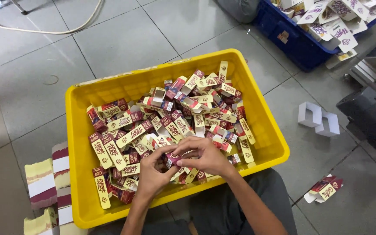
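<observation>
My left hand and my right hand meet over the near side of a yellow plastic crate. Between the fingers of both hands sits one small maroon and cream carton, partly hidden by my fingers. The crate is filled with several loose small cartons of the same maroon and cream kind, some folded up, some with flaps open. My forearms come in from the bottom edge, over my grey trousers.
A stack of flat carton blanks bound with white bands lies left of the crate. A blue crate of purple and white cartons stands top right. Two white sleeves and one stray carton lie on the grey tiled floor. A cable runs top left.
</observation>
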